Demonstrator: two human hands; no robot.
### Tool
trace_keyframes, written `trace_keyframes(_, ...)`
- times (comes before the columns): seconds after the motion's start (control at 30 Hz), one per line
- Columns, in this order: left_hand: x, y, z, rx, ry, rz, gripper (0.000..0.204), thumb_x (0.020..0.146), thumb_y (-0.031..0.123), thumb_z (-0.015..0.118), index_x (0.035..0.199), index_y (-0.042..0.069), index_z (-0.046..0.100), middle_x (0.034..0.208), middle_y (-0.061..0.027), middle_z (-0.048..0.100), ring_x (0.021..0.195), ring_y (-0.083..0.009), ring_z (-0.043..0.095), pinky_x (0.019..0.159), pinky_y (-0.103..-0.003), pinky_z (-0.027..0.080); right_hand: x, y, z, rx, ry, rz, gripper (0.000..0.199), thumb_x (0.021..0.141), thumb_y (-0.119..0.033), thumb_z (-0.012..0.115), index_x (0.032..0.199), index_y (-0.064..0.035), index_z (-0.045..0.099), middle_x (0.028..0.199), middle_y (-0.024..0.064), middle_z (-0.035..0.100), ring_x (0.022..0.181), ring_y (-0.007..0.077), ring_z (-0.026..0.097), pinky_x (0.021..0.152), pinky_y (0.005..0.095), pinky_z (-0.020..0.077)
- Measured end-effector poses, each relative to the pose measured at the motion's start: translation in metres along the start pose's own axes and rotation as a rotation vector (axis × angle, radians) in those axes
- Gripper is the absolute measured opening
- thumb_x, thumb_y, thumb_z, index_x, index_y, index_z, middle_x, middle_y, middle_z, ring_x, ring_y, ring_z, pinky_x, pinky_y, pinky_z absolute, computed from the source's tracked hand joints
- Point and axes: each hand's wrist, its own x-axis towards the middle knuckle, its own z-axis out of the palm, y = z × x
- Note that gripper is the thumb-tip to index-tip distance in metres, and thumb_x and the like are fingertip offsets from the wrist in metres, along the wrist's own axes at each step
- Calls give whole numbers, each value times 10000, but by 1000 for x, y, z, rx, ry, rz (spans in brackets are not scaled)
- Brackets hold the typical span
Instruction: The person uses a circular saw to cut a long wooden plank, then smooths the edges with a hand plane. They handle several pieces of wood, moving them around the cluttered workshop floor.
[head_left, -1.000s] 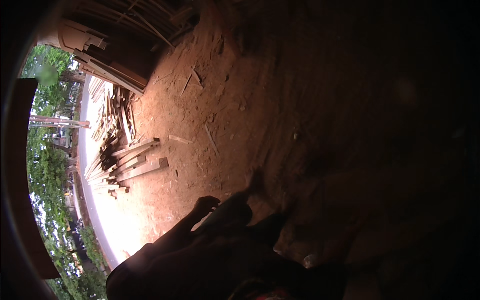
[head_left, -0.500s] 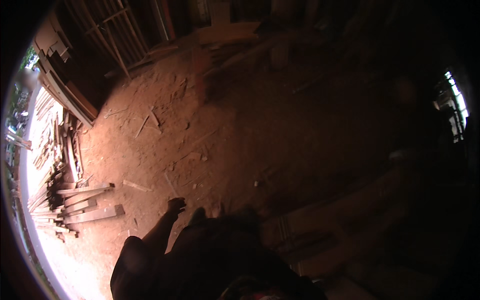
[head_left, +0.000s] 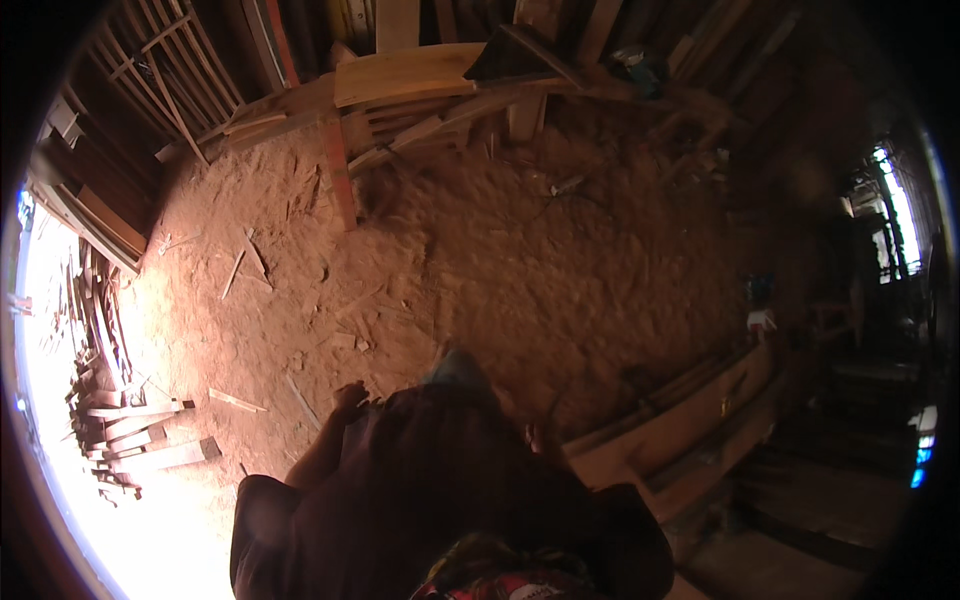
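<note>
My left hand (head_left: 350, 397) hangs beside my body, over the earth floor (head_left: 400, 270). Its fingers are loosely apart and nothing shows in them. Below it, a thin pale strip of wood (head_left: 302, 402) lies on the ground. What appears to be my right hand (head_left: 533, 438) shows only as a small dark patch at the right side of my dark clothing; its fingers are hidden. It is nearest to a long bench-like stack of boards (head_left: 670, 430) on the right.
Cut planks (head_left: 165, 455) and piled timber stand at the bright left edge. Scrap sticks (head_left: 240, 265) litter the ground. Along the far side is a low wooden structure with a pale board (head_left: 405, 75) and a reddish upright post (head_left: 340, 175). A slatted frame (head_left: 165, 60) leans far left.
The view has brightened and turned somewhat to the right, so the floor things sit farther left. More of the boards at right and the far wall shows. My left hand still hangs at my side.
</note>
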Motion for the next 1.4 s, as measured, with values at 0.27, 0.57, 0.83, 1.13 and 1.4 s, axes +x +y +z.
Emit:
trace_keyframes(0.27,211,251,-18,-568,521,-427,295,929,352,718,1017,71,735,873,-28,682,796,-146,656,695,-317,524,165,-230,57,-80,75,-305,279,997,-288,607,780,-118,566,628,-11,536,470,129,465,442,306,362)
trace_keyframes(0.57,479,396,-154,88,600,14,381,994,339,620,1113,-9,721,942,-85,721,837,-161,669,741,-333,523,187,-338,180,-37,-65,-291,229,983,-261,655,851,-83,602,684,3,548,558,135,516,510,302,413)
trace_keyframes(0.83,631,458,-193,424,745,125,205,936,181,610,1023,49,741,1024,-187,702,980,-382,671,857,-458,525,207,-405,170,-295,277,-200,319,997,-290,602,786,-51,581,701,20,530,599,166,513,587,334,429)
trace_keyframes(1.13,652,431,-212,540,780,165,193,897,94,610,1057,81,719,1086,-138,669,1071,-365,624,903,-459,505,273,-517,202,-276,271,-382,282,977,-285,635,879,-23,601,763,35,576,665,164,542,632,328,459)
trace_keyframes(1.4,650,426,-212,539,764,158,227,905,109,626,1119,80,695,1177,-144,646,1136,-367,602,942,-477,499,358,-642,246,-312,193,-541,266,976,-301,677,1080,-62,623,923,20,622,759,98,570,596,280,451)
